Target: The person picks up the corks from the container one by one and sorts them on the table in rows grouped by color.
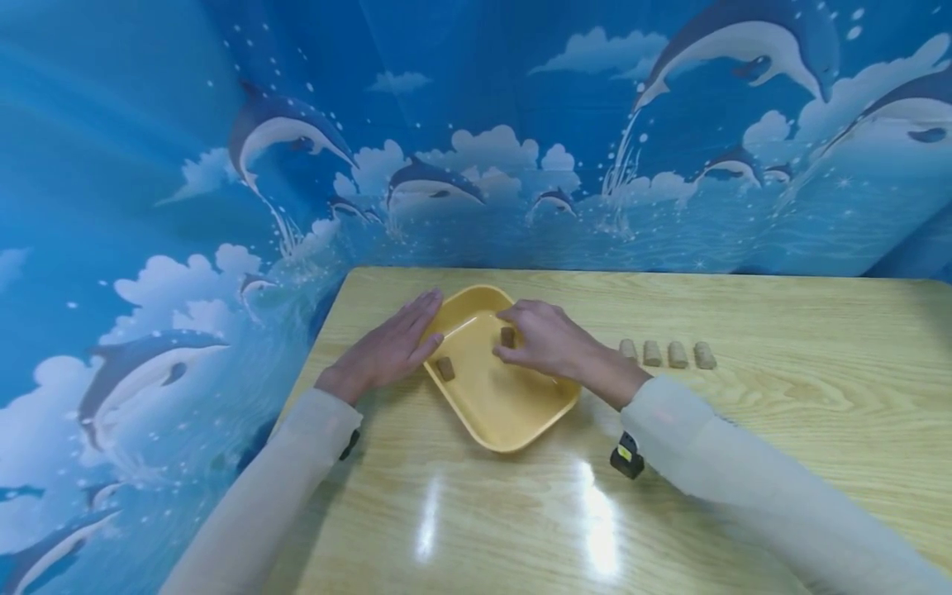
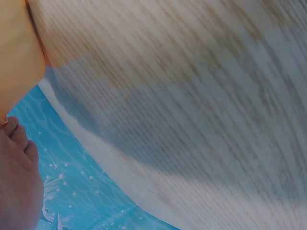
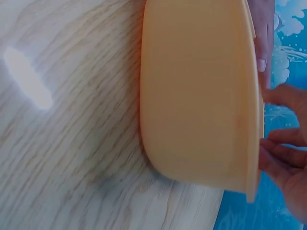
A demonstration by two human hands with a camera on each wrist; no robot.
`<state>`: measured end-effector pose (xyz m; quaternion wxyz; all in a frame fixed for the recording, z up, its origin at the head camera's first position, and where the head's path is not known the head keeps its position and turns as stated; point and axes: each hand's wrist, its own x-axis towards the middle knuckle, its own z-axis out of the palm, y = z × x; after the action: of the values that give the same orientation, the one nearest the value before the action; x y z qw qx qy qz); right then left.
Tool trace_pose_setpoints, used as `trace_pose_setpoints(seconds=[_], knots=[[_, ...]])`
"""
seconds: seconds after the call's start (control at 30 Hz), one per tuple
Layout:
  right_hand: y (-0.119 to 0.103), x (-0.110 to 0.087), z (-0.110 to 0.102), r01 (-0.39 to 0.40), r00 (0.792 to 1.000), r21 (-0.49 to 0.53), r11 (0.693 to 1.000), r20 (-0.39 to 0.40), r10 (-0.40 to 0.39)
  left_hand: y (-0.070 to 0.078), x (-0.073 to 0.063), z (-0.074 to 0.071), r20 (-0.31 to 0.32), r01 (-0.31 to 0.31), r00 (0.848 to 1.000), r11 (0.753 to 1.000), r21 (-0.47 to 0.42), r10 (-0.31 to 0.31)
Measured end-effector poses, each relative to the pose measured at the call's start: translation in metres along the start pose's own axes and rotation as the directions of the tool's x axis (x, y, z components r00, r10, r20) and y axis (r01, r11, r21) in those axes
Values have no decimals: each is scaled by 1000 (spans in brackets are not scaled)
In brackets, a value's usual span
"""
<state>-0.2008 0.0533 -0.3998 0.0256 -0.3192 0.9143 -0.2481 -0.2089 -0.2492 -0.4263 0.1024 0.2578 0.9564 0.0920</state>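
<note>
A yellow plastic tub (image 1: 506, 388) stands on the table, turned at an angle. My left hand (image 1: 390, 343) lies with straight fingers along its left rim; part of this hand (image 2: 19, 167) shows in the left wrist view beside the tub (image 2: 19, 52). Over the inside of the tub, my right hand (image 1: 550, 339) has thumb and fingers curled round a small brown cork (image 1: 507, 336). Another cork (image 1: 445, 368) sits at the tub's left wall. In the right wrist view the tub's side (image 3: 196, 96) hides the right fingertips and cork.
Several tan corks (image 1: 677, 355) stand in a row on the wood-grain table (image 1: 818, 397), right of the tub. Behind and to the left hangs a blue dolphin-print backdrop (image 1: 461, 223). A small black device (image 1: 627, 457) is at the right wrist.
</note>
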Motion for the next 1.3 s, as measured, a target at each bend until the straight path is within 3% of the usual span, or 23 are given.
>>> trace_pose_setpoints(seconds=[0.5,0.87,1.07,1.23,1.3], knots=[[-10,3,13,-51,998,39,998,-22,51,0,0,0,-8,-18,1000,1000,-13,18],[-16,5,23,-118,993,-9,993,8,118,-1,0,0,-2,-15,1000,1000,-21,15],[-18,3,28,-154,986,-21,988,66,155,0,-1,0,6,-5,1000,1000,-18,6],[-16,1,33,-136,989,-52,989,58,139,-1,-1,0,0,-14,1000,1000,-18,14],[-5,3,42,-105,994,-50,993,35,107,-1,-1,1,-3,-17,1000,1000,-18,17]])
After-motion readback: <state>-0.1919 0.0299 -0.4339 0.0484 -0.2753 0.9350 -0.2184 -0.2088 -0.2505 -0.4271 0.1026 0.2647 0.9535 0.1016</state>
